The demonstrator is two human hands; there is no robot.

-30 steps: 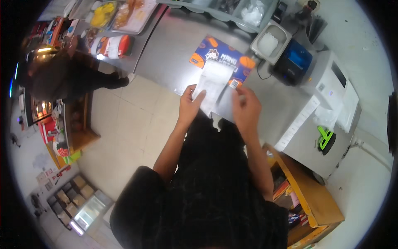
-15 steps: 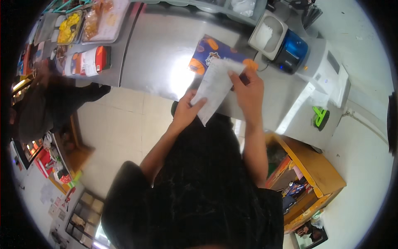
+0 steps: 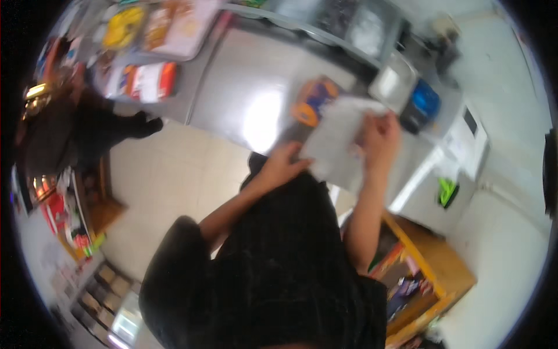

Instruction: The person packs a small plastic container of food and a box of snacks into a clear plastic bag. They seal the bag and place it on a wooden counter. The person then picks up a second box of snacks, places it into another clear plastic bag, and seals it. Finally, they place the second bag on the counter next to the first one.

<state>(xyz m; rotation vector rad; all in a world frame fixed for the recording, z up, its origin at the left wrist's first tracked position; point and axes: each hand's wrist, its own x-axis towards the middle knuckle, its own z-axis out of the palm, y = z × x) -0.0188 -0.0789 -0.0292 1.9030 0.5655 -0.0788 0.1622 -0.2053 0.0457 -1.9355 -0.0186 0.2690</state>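
A white paper-like sheet (image 3: 336, 139) is stretched between my two hands above the steel counter's front edge. My left hand (image 3: 283, 166) pinches its lower left edge, thumb toward the sheet. At its upper right, my right hand (image 3: 381, 136) grips the sheet with curled fingers. Motion blurs the picture, so I cannot tell whether it is one layer or a bag. Behind it, partly covered, lies a blue and orange printed item (image 3: 315, 100) on the steel counter (image 3: 232, 87).
A metal tray (image 3: 394, 81) and a blue-black device (image 3: 422, 104) stand right of the sheet. A green brush (image 3: 446, 192) lies farther right. Red-and-white packages (image 3: 148, 81) and a tub of yellow food (image 3: 123, 27) are at left. A dark-clothed person (image 3: 64, 134) stands beyond the floor gap.
The narrow white piece has spread into a wider sheet. My right hand has moved right and its fingers have curled in. The whole view has shifted and blurred.
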